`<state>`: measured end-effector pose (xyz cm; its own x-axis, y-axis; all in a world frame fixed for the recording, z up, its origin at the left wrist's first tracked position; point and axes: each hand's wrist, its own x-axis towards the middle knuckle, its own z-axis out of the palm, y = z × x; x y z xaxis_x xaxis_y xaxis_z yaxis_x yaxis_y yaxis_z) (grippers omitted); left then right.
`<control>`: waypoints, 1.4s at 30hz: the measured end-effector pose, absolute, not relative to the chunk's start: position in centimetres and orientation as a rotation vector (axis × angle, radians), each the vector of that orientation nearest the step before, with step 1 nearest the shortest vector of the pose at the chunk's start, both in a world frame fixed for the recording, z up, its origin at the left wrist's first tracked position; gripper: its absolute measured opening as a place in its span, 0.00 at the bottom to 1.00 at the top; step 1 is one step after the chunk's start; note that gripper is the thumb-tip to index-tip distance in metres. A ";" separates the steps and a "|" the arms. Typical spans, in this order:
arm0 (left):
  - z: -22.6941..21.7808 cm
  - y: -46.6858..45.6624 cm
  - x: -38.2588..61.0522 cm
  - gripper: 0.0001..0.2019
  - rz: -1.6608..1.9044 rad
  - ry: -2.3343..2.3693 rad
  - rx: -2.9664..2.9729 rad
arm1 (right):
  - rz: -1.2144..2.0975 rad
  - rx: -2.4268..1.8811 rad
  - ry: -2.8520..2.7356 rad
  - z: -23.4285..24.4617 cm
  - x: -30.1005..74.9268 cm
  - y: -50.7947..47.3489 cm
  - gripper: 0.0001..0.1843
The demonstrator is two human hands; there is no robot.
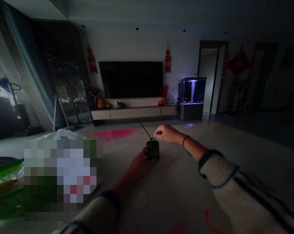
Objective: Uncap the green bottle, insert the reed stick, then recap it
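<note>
A dark green glass bottle (153, 150) with a pale rim stands upright on the table, and my left hand (141, 160) is wrapped around its lower left side. From its mouth a thin dark stick (144, 128) leans up to the left. Just above the rim, on the right, my right hand (165, 132) is closed in a pinch. Whatever lies between those fingertips is too small and dim to make out. A red bracelet (184, 141) circles my right wrist.
The pale tabletop (127, 201) has pink-red patches. At left are a green plastic basket (5, 201), a clear plastic bag (61, 134) and a blurred-out area. Beyond stand a low TV cabinet (134, 112), a television (132, 79) and a lit fish tank (192, 92).
</note>
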<state>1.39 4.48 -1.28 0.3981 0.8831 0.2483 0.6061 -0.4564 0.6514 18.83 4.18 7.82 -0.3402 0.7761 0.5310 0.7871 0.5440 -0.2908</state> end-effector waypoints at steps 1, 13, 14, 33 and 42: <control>-1.3 4.5 1.4 0.34 0.806 1.277 2.202 | -0.020 -1.255 -2.167 7.8 18.7 4.1 0.08; -0.9 4.1 1.7 0.33 0.809 1.258 2.188 | -0.120 -1.240 -2.157 7.0 17.7 4.5 0.08; -0.9 4.1 1.7 0.33 0.812 1.259 2.192 | -0.120 -1.243 -2.154 7.0 17.6 4.5 0.07; -1.2 4.5 1.5 0.35 0.796 1.302 2.176 | 0.033 -1.253 -2.138 7.3 16.9 5.5 0.07; -1.3 4.5 1.5 0.33 0.806 1.282 2.207 | 0.145 -1.288 -2.124 8.7 17.6 4.6 0.12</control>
<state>1.51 4.51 -1.26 0.3940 0.8829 0.2555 0.6128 -0.4595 0.6429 17.57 4.60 8.71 -0.3134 0.8281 0.4649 0.7572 0.5133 -0.4040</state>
